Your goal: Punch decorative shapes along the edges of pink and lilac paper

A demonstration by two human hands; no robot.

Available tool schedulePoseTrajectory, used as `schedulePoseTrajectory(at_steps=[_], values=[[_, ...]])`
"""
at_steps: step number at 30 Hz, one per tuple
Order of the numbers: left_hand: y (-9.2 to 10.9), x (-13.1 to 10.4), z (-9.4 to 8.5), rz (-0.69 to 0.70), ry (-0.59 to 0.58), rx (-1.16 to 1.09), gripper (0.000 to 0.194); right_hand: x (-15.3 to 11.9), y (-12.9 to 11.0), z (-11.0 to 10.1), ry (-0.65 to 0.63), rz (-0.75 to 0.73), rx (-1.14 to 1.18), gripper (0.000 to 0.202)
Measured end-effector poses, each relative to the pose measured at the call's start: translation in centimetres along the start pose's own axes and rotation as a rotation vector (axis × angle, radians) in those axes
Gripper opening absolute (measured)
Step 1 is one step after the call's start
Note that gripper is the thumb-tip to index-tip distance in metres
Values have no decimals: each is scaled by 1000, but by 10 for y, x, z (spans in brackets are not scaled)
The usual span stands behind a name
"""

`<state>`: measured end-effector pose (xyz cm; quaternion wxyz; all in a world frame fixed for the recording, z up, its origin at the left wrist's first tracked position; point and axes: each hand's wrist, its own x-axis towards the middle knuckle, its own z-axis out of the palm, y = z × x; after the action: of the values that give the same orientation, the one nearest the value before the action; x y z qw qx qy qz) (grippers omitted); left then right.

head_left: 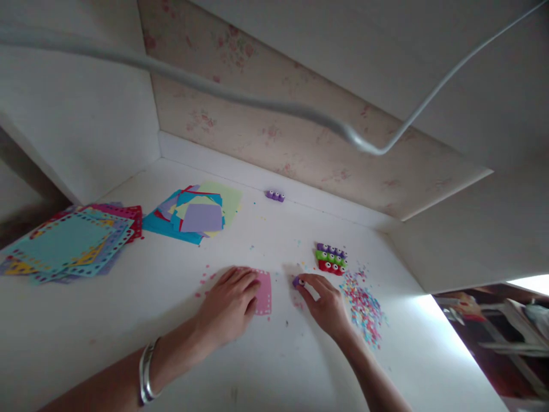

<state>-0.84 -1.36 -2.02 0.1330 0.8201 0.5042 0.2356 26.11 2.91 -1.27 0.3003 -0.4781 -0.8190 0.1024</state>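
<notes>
left hand (228, 300) on pink card (264, 296), fingers together, prob steadying it, can't tell if gripping | right hand (326, 304) pinching purple googly-eyed piece (296, 282) right of card, fingertip grip suits something tiny imo

Both forearms extended up from the lower edge of the view. Left forearm angled in from the lower left; silver cuff worn near the wrist. Left hand (231, 300) held palm down, fingers together and slightly bent, thumb tucked near them. Right forearm slanted in from the lower right, bare. Right hand (325, 300) turned inward towards the left, thumb and index finger brought together in a pinch. Hands kept apart, roughly level.
</notes>
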Motion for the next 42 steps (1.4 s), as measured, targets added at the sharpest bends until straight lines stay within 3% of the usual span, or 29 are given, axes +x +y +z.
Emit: schedulePoseTrajectory(at_steps=[5, 9, 15, 21, 25, 32, 37, 40, 42], values=[[0, 0, 0, 6, 18, 28, 30, 21, 17, -11, -41, 104, 117, 17], [0, 0, 0, 17, 7, 57, 32, 57, 57, -33, 53, 256, 35, 26], [-1, -1, 2, -3, 14, 37, 32, 106, 113, -60, 12, 317, -146, 23], [-4, 0, 3, 19, 11, 31, 33, 112, 162, -83, 11, 451, -243, 19], [-6, 0, 5, 31, 13, 45, 33, 105, 183, -84, -45, 494, -237, 19], [-4, 0, 3, 13, 22, 18, 32, 103, 190, -74, -95, 522, -232, 19], [-3, 0, 2, 6, 47, -8, 28, 116, 177, -78, -7, 507, -270, 23], [-5, 1, 3, -6, 62, -9, 27, 136, 157, -63, 14, 449, -270, 24], [-6, 2, 3, -21, 71, 8, 27, 154, 140, -41, -20, 382, -240, 23]])
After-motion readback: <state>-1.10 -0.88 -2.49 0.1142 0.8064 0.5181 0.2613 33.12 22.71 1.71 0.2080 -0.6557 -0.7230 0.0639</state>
